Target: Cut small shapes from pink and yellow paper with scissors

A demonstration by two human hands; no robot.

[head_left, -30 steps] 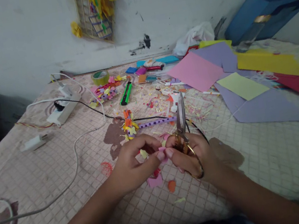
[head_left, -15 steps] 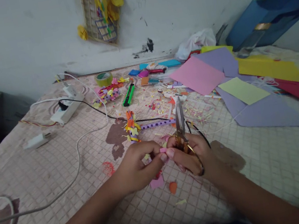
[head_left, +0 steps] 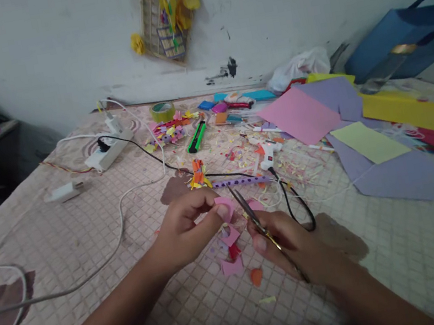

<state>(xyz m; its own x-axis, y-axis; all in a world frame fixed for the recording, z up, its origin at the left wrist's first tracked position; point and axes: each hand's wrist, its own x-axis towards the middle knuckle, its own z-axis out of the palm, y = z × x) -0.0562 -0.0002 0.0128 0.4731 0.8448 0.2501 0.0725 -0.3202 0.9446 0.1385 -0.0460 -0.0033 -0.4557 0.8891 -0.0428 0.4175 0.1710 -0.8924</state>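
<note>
The pink paper piece (head_left: 226,208) is located above the near-middle part of the desk (head_left: 144,321), pinched between the thumb and fingers of the left hand (head_left: 190,226), which is closed on its edge. The scissors (head_left: 257,221) are gripped at the handles by the right hand (head_left: 287,239); their blades are parted slightly and point away and to the left, near the paper. Contact between blades and paper cannot be determined. Below the left fingertips lie pink scraps (head_left: 232,266), with an orange scrap (head_left: 256,276) just beside them, toward the right. Beyond the hands, a dotted purple stick (head_left: 241,181) lies crosswise, with orange and yellow paper cutouts (head_left: 199,174) at its left end. The white glue gun (head_left: 268,154) rests beyond the stick's right end, among small paper clippings. Farther back are the green cutter (head_left: 197,137) and the tape roll (head_left: 162,111). The power strip (head_left: 110,151) is positioned at the left; overlapping colored sheets (head_left: 301,114) cover the right rear area.
</note>
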